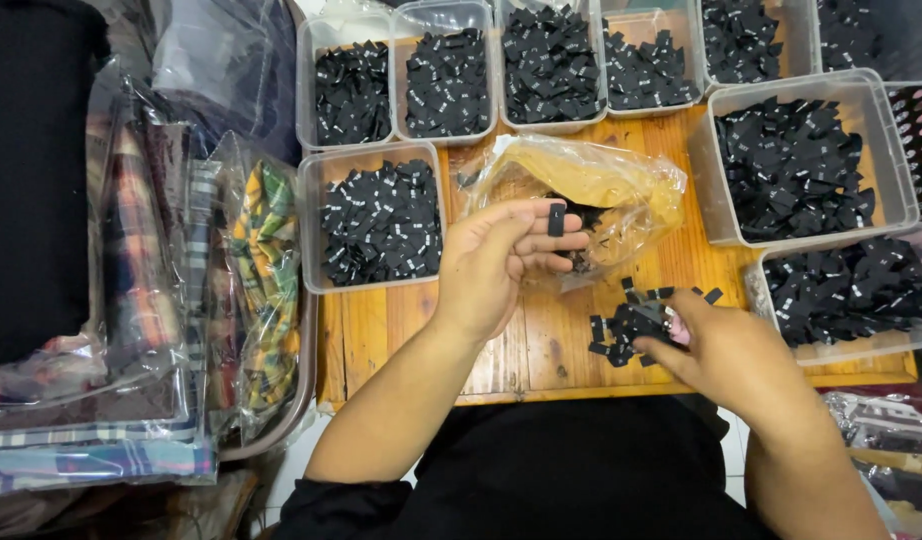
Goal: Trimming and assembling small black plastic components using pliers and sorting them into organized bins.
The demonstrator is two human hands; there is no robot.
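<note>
My left hand [501, 262] is raised over the wooden table [381, 335] and pinches one small black fabric label [556, 219] between thumb and fingertips. My right hand [716, 345] rests lower right, its fingers in a loose pile of black labels [631, 320] on the table. A crumpled clear plastic bag [591, 190] with a yellowish lining lies just behind my left hand, with a few black labels inside.
Several clear plastic tubs full of black labels ring the table: one at left [376, 225], a row along the back [546, 65], two at right [796, 160]. Bagged plaid fabrics [261, 270] are stacked at the left edge.
</note>
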